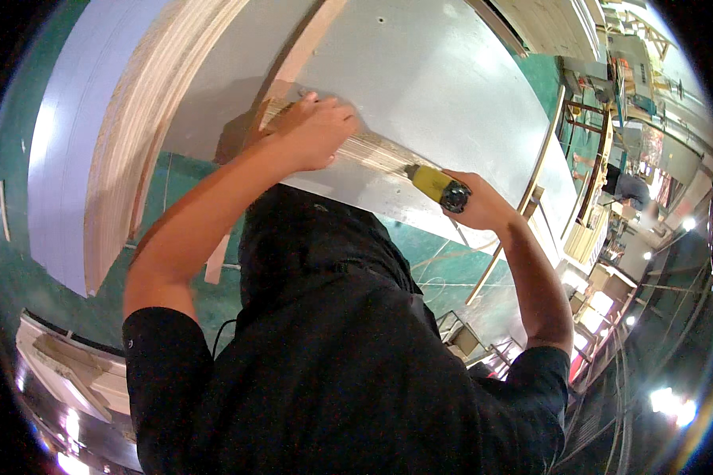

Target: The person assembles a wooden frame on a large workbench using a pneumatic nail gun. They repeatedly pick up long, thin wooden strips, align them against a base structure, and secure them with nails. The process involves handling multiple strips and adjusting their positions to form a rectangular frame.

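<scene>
A layered wooden strip point(376, 152) runs across the near part of a large pale grey panel point(444, 75). My left hand point(313, 131) lies over the strip's left part, its fingers curled round it; the undersides of the fingers are hidden. To the right, my right hand point(482, 199) grips a yellow-and-black power drill point(434, 184). The drill's dark nose points left and meets the strip's right end or sits just beside it; I cannot tell which. Most of the drill's handle is hidden by my hand.
A flat reddish wooden bar point(297, 51) crosses the panel at the left. Stacked boards point(146, 103) stand at far left, and more boards point(550, 28) lie at the upper right. Green floor point(451, 265) shows below. A person point(632, 190) is in the distance at right.
</scene>
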{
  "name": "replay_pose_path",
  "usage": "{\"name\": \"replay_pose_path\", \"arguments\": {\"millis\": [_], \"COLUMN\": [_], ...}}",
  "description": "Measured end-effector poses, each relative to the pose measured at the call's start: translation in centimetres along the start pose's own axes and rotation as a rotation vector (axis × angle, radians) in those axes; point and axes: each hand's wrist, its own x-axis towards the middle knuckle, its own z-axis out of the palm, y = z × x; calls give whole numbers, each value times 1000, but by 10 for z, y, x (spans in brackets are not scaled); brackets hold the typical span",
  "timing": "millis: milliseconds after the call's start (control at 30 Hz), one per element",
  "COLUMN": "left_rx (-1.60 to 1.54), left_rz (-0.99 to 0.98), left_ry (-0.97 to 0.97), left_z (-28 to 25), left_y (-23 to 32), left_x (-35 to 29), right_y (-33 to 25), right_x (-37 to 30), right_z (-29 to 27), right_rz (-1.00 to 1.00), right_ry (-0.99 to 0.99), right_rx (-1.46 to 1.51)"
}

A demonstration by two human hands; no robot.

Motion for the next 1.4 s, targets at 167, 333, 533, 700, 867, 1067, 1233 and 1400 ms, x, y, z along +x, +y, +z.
{"name": "replay_pose_path", "arguments": {"millis": [167, 333, 533, 700, 867, 1067, 1233, 1400], "left_rx": [103, -28, -50, 22, -52, -91, -55, -26], "left_rz": [-264, -18, -49, 37, 58, 7, 33, 94], "left_ry": [-288, 20, -163, -137, 69, -19, 18, 36], "left_z": [-57, -12, 32, 45, 50, 35, 48, 45], "left_y": [51, 114, 210, 211, 210, 217, 210, 208], "left_x": [15, 50, 133, 136, 133, 133, 134, 131], "right_y": [92, 134, 179, 188, 191, 184, 168, 170], "right_x": [-63, -101, -97, -93, -87, -81, -83, -81], "right_z": [11, -2, -3, -11, -15, -17, -24, -22], "right_rz": [59, 100, 65, 18, -54, -110, -49, -21], "right_ry": [159, 199, 185, 83, 118, 146, 123, 51], "right_rx": [0, -2, 102, 89, 111, 65, -29, 29]}}
